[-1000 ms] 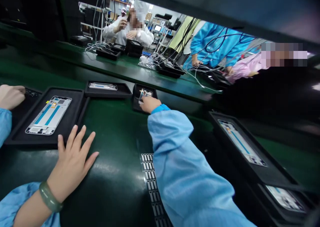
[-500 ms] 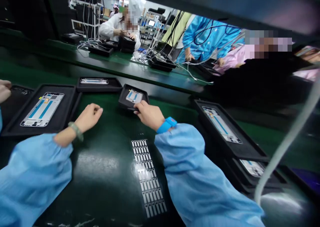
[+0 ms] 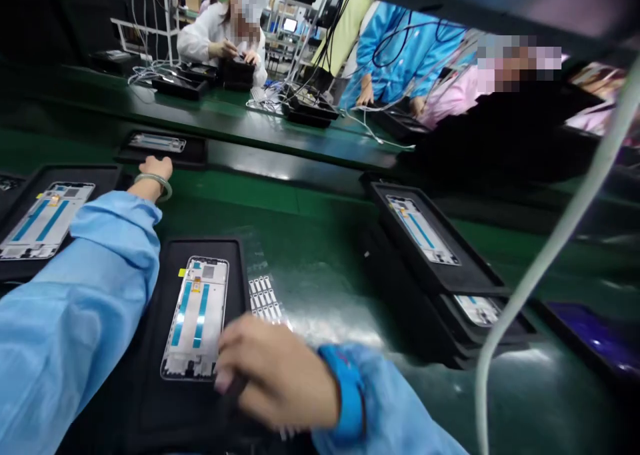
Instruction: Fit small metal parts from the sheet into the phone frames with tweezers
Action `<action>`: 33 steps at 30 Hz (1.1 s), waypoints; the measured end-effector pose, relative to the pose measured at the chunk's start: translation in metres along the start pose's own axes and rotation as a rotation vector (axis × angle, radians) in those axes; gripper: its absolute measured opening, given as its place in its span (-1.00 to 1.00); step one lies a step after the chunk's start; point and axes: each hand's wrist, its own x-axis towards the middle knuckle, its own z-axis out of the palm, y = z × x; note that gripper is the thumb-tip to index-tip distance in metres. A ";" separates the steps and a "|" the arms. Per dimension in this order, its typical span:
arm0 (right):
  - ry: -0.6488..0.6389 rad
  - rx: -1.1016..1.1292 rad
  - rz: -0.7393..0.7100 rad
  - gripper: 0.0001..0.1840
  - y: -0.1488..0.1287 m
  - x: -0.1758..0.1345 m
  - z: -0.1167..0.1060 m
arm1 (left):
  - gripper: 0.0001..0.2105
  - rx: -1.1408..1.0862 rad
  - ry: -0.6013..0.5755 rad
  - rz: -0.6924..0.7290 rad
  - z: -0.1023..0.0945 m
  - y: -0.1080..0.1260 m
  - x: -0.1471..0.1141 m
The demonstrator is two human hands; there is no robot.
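I can see the left arm (image 3: pixel 95 288) stretched well forward, the left hand (image 3: pixel 157 167) curled at its end. The right arm (image 3: pixel 395 408) angles inward, the right hand (image 3: pixel 283 375) blurred, its fingers (image 3: pixel 243 338) bent.

Phone frame (image 3: pixel 193 321) in nearest tray (image 3: pixel 237 278)

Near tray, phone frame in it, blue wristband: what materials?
Near tray: probably matte black plastic or foam; no glossy highlights. Phone frame: likely satin metal; silvery sheen. Wristband: perhaps smooth silicone or plastic; even blue surface, blurred.
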 end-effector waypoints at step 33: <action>0.590 -0.185 0.336 -0.82 0.089 -0.063 -0.023 | -0.61 -0.078 -0.651 0.604 0.081 0.072 -0.197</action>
